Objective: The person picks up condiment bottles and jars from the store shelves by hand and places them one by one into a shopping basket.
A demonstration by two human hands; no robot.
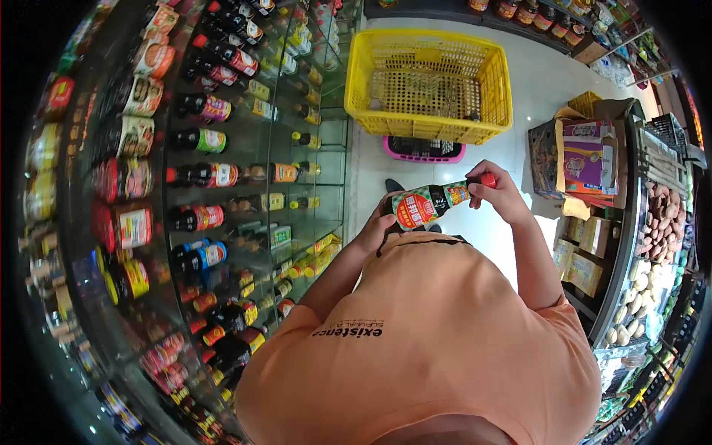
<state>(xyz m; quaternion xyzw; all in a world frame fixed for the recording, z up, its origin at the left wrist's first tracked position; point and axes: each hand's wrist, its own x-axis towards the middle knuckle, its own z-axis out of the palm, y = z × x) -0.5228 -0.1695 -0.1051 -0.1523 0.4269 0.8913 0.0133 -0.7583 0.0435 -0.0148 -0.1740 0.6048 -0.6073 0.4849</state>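
Observation:
A dark soy sauce bottle (429, 206) with a red cap and a red, green and white label lies tilted across the front of my body. My left hand (377, 224) is wrapped round its base end, thumb along the label. At the neck, my right hand (495, 194) has its fingers closed about the red cap; whether it is turning the cap cannot be told. The label faces up toward me.
Glass shelves (293, 148) full of bottles and jars run along my left. Ahead on the floor stand a yellow plastic crate (500, 96) and a pink-rimmed black basket (423, 157). Cardboard boxes (547, 156) and a produce rack (630, 252) line my right.

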